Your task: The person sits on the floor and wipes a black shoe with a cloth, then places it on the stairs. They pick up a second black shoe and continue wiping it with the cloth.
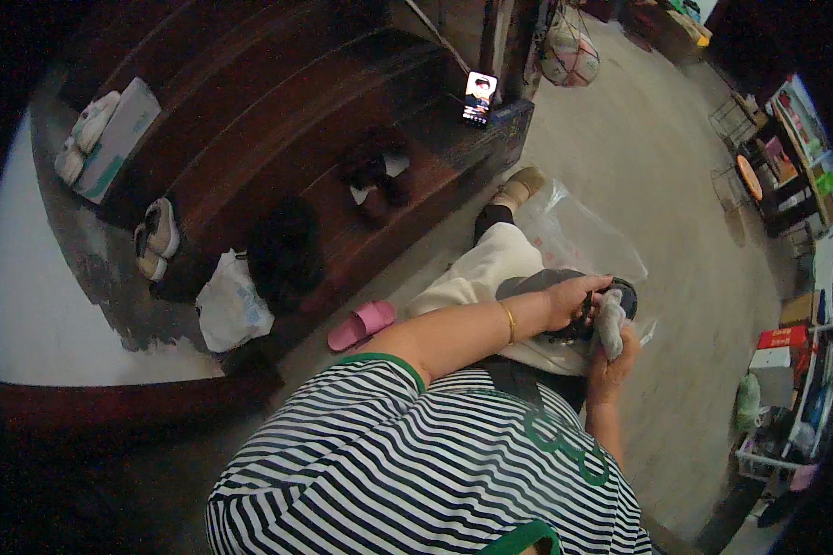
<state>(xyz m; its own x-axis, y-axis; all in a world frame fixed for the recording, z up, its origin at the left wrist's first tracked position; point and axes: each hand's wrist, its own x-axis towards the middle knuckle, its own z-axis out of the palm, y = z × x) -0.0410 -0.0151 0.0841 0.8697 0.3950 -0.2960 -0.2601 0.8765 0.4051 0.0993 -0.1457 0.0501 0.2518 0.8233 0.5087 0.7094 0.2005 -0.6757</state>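
My left hand [575, 302], with a gold bangle at the wrist, grips a dark item [625, 293] that looks like a black shoe, resting over my lap. My right hand [614, 364] is just below and right of it, its fingers closed around a pale grey cloth bundle [609, 326]. The bundle lies against the dark item, and the left fingertips reach its upper end. The hands hide part of both things. Cream fabric [482, 267] covers my legs. A clear plastic bag [583, 232] lies beyond the lap, near a foot in a tan shoe [524, 184].
A pink slipper [363, 326] lies at the left by dark wooden steps [416, 201]. On the steps are a lit phone [480, 98], a white bag [232, 305], shoes [158, 236] and an open box [121, 139]. A netted ball [570, 59] hangs ahead; loaded shelves [770, 461] stand right.
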